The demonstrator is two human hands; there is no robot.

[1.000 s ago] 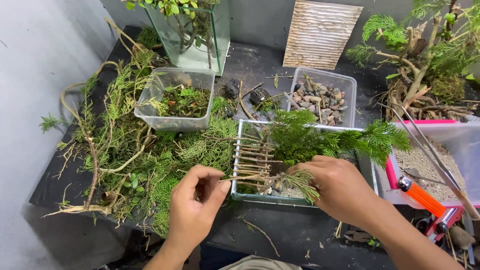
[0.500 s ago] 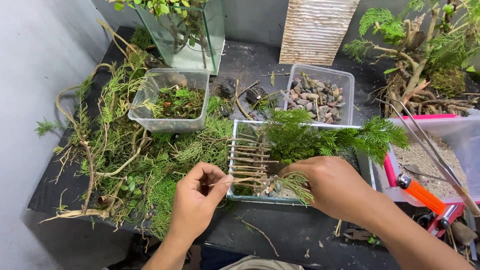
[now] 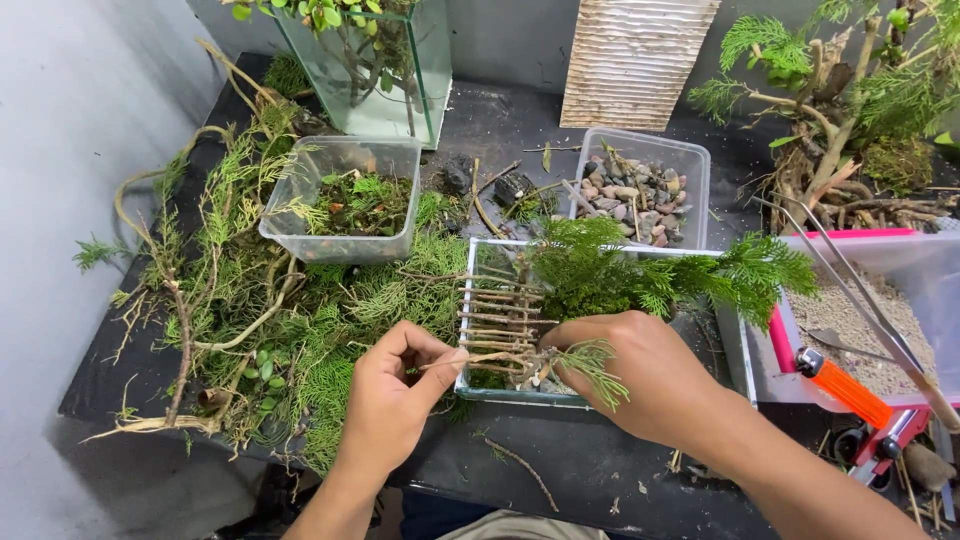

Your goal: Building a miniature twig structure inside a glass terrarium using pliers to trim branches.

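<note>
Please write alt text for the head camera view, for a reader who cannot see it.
Two bare hands work at a small twig ladder lying across a shallow clear tray: the left hand pinches a thin twig, the right hand rests on a green sprig. Cut greenery and a tub of pebbles surround them.

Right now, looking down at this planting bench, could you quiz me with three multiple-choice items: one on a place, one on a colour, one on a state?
1. Where is the tub of pebbles?
A. behind the twig ladder
B. left of the glass tank
C. under the table

2. What colour is the tool handle at the right?
A. blue
B. orange
C. white

3. What is the left hand doing?
A. lying flat
B. pinching a thin twig
C. holding scissors

Answers:
1. A, it stands beyond the twig ladder.
2. B, it is bright orange.
3. B, thumb and forefinger close on a thin twig; the right hand rests at the ladder's end.
</note>
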